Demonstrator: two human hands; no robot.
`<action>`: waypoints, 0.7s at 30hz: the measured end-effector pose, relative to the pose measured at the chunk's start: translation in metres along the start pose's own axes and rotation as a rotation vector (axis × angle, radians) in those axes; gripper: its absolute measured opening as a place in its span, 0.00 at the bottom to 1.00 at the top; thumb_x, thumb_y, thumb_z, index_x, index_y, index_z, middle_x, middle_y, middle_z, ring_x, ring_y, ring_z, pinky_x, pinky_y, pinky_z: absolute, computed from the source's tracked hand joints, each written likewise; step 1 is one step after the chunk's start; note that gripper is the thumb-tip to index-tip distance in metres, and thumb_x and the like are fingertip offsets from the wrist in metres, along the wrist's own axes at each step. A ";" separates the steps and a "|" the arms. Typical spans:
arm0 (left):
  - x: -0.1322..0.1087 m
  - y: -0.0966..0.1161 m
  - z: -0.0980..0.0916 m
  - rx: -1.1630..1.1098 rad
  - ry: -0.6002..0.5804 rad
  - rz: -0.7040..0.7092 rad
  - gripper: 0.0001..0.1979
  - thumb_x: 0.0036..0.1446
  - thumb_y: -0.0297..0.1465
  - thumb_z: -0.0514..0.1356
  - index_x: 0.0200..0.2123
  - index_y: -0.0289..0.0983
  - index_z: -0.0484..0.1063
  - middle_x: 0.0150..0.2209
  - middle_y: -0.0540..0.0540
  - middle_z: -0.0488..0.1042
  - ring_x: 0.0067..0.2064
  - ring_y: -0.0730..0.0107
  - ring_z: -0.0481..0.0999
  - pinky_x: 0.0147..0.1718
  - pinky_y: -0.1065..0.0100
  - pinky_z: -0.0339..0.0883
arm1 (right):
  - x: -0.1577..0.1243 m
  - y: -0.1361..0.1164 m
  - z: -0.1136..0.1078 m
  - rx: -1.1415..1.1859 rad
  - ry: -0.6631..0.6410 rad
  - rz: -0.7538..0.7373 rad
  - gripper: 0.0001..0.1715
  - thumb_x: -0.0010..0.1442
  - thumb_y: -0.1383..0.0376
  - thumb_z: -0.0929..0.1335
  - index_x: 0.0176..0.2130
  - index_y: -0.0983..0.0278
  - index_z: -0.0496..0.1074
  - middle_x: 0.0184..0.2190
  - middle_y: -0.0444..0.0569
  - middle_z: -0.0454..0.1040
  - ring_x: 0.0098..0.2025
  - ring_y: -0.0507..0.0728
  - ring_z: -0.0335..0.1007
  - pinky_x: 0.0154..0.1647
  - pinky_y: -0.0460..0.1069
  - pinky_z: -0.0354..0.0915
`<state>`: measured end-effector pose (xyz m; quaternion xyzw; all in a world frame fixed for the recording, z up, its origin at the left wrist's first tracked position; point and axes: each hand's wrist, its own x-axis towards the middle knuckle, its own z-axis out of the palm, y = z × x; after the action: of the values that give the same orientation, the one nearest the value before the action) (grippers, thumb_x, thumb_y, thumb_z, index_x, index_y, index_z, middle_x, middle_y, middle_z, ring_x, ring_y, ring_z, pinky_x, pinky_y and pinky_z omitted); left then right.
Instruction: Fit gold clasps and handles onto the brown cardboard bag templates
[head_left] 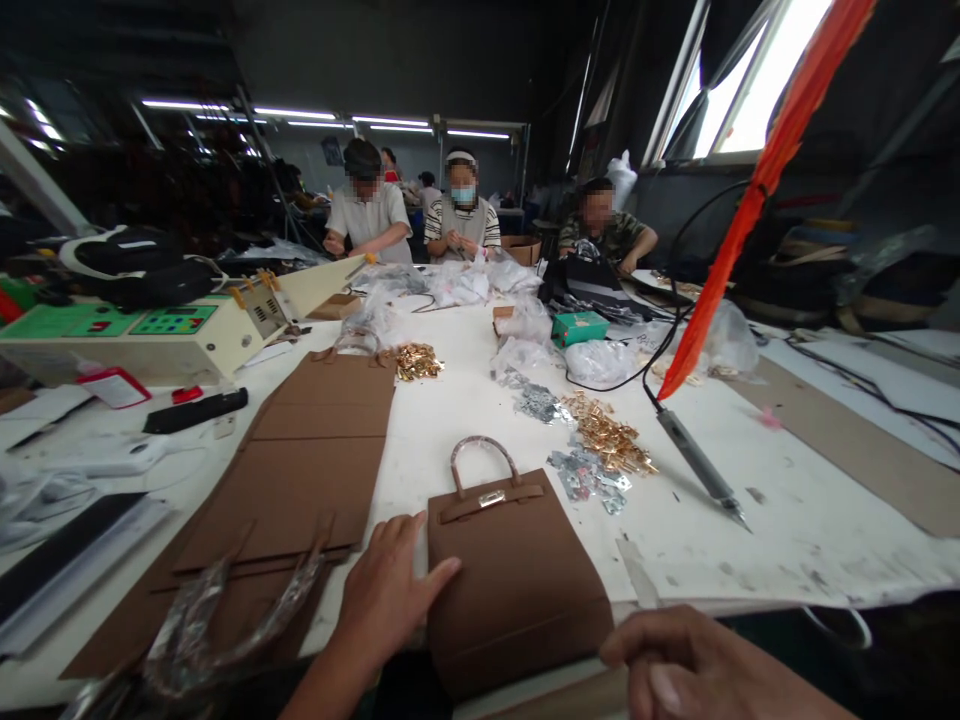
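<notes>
A brown handbag panel (517, 580) lies at the table's near edge, with one wrapped handle (484, 445) and a strap with a metal clasp (492, 498). My left hand (390, 575) rests at its left side, fingers stretched out and thumb on the panel. Near the lower right corner is my right hand (697, 665), its fingers curled in; what they grip, if anything, is hidden. To the left lie stacked brown panels (315, 410) with plastic-wrapped handles (225, 610) toward me.
Gold hardware (611, 430) and thin metal plates (589, 475) lie beyond the bag. A grey pen-shaped electric tool (701, 465) hangs from a cable beside an orange cloth strip (739, 220). A cream machine (150, 335) stands left. Several people sit across the table.
</notes>
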<state>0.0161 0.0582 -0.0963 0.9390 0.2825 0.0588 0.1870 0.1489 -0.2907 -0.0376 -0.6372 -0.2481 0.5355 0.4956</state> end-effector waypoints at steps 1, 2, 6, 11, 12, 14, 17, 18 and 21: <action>0.001 0.005 0.005 0.033 0.000 0.010 0.35 0.56 0.46 0.61 0.62 0.35 0.68 0.59 0.36 0.71 0.63 0.47 0.67 0.60 0.52 0.62 | 0.005 -0.008 0.002 -0.088 0.043 0.016 0.39 0.58 0.39 0.71 0.56 0.62 0.74 0.41 0.55 0.79 0.42 0.61 0.76 0.43 0.51 0.68; 0.002 0.011 0.009 0.052 0.004 0.012 0.36 0.55 0.46 0.62 0.63 0.36 0.66 0.59 0.36 0.71 0.63 0.48 0.66 0.60 0.53 0.62 | 0.010 -0.015 0.006 -0.180 0.076 0.014 0.37 0.58 0.40 0.72 0.55 0.61 0.75 0.41 0.54 0.80 0.43 0.61 0.76 0.43 0.50 0.69; 0.009 0.028 0.015 0.060 0.022 -0.019 0.30 0.57 0.45 0.61 0.60 0.42 0.70 0.57 0.40 0.71 0.60 0.53 0.68 0.55 0.58 0.65 | 0.029 -0.032 0.020 -0.432 0.029 -0.140 0.20 0.58 0.46 0.71 0.42 0.54 0.83 0.33 0.47 0.80 0.37 0.60 0.78 0.37 0.49 0.70; 0.022 0.037 0.022 0.045 0.071 -0.013 0.24 0.59 0.45 0.60 0.57 0.47 0.73 0.56 0.43 0.69 0.58 0.53 0.69 0.49 0.59 0.67 | 0.039 -0.041 0.007 -0.487 0.002 -0.198 0.10 0.56 0.57 0.73 0.38 0.54 0.83 0.29 0.43 0.80 0.32 0.58 0.77 0.30 0.47 0.66; 0.024 0.039 0.023 0.038 0.078 -0.006 0.23 0.59 0.45 0.60 0.56 0.47 0.74 0.55 0.43 0.70 0.58 0.53 0.69 0.49 0.59 0.67 | 0.043 -0.044 0.001 -0.517 0.059 -0.206 0.11 0.56 0.59 0.73 0.40 0.55 0.83 0.30 0.42 0.80 0.33 0.57 0.76 0.31 0.46 0.65; 0.027 0.043 0.025 0.017 0.090 -0.004 0.20 0.58 0.44 0.61 0.51 0.46 0.75 0.53 0.43 0.70 0.56 0.53 0.70 0.47 0.58 0.68 | 0.055 -0.048 -0.010 -0.585 0.233 -0.247 0.13 0.58 0.61 0.72 0.44 0.56 0.82 0.33 0.42 0.80 0.34 0.56 0.75 0.33 0.46 0.65; 0.028 0.045 0.027 -0.047 0.144 -0.016 0.11 0.56 0.41 0.62 0.40 0.43 0.74 0.48 0.44 0.70 0.52 0.54 0.71 0.45 0.59 0.68 | 0.081 -0.052 -0.028 -0.618 0.405 -0.330 0.11 0.61 0.59 0.71 0.42 0.58 0.82 0.31 0.42 0.80 0.34 0.56 0.74 0.35 0.46 0.65; 0.028 0.045 0.028 -0.084 0.178 -0.017 0.09 0.56 0.39 0.61 0.37 0.42 0.72 0.45 0.44 0.71 0.50 0.54 0.72 0.45 0.59 0.68 | 0.092 -0.052 -0.035 -0.614 0.429 -0.346 0.10 0.62 0.59 0.70 0.39 0.59 0.82 0.29 0.42 0.80 0.32 0.55 0.74 0.33 0.46 0.64; 0.026 0.041 0.034 -0.259 0.326 -0.009 0.09 0.58 0.39 0.58 0.29 0.43 0.64 0.40 0.45 0.70 0.47 0.56 0.73 0.47 0.59 0.69 | 0.124 -0.049 -0.066 -0.682 0.592 -0.353 0.13 0.64 0.57 0.68 0.35 0.60 0.81 0.28 0.42 0.80 0.30 0.55 0.74 0.32 0.46 0.63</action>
<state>0.0663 0.0298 -0.1120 0.8840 0.3034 0.2447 0.2582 0.2583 -0.1914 -0.0523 -0.8363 -0.3623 0.1272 0.3913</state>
